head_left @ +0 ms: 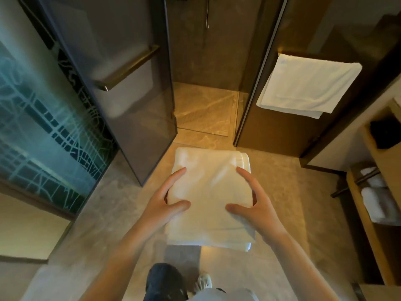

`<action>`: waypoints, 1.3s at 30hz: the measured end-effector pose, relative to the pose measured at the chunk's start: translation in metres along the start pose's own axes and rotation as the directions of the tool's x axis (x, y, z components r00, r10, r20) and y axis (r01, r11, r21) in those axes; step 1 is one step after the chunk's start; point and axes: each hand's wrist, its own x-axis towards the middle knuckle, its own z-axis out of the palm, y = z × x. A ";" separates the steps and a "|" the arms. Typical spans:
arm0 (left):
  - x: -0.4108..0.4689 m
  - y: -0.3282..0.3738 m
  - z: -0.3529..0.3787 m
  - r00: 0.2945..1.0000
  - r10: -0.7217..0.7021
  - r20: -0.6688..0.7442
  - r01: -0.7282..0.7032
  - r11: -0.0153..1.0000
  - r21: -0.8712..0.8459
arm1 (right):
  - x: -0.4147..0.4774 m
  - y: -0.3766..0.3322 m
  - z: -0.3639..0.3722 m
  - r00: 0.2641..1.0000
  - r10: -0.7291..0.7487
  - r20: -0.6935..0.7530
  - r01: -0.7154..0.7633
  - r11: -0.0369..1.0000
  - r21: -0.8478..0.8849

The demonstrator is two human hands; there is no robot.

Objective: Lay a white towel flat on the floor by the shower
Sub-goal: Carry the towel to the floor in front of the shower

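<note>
Towel, white and folded into a thick rectangular pad, is held level in front of the person. It hangs over the floor just before the open shower. The left hand grips its left edge and the right hand its right edge. Each hand has thumb and forefinger spread on top and the other fingers curled underneath. Holding both sides this way likely keeps the layers stacked and the pad square to the shower opening until it is opened out. The cloth looks soft and plush, with stacked fold edges showing at the far right and near right corners; no stain shows. It is not yet unfolded or laid down. The door stands open at left, and a hung towel drapes at right.
</note>
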 end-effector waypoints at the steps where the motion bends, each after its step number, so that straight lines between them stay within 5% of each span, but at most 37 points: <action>1: 0.016 0.000 -0.005 1.000 -0.004 0.005 0.004 1.000 0.001 | 0.015 0.000 0.001 1.000 0.008 -0.002 -0.008 1.000 0.002; 12: 0.184 -0.028 -0.069 0.991 -0.061 0.119 0.050 0.995 0.087 | 0.170 0.015 0.034 0.994 0.072 -0.085 -0.070 0.997 0.019; 23: 0.357 -0.074 -0.091 0.962 -0.084 0.259 0.094 0.995 -0.027 | 0.333 0.066 0.036 0.982 0.140 -0.129 -0.139 0.990 0.016; 31: 0.488 -0.188 -0.047 0.984 -0.088 0.152 0.080 0.995 0.054 | 0.466 0.197 0.006 0.988 0.112 -0.103 -0.116 0.993 -0.037; 39: 0.608 -0.395 0.001 0.981 -0.099 0.169 0.091 0.994 0.055 | 0.579 0.409 0.008 0.994 0.036 -0.104 -0.039 0.999 -0.032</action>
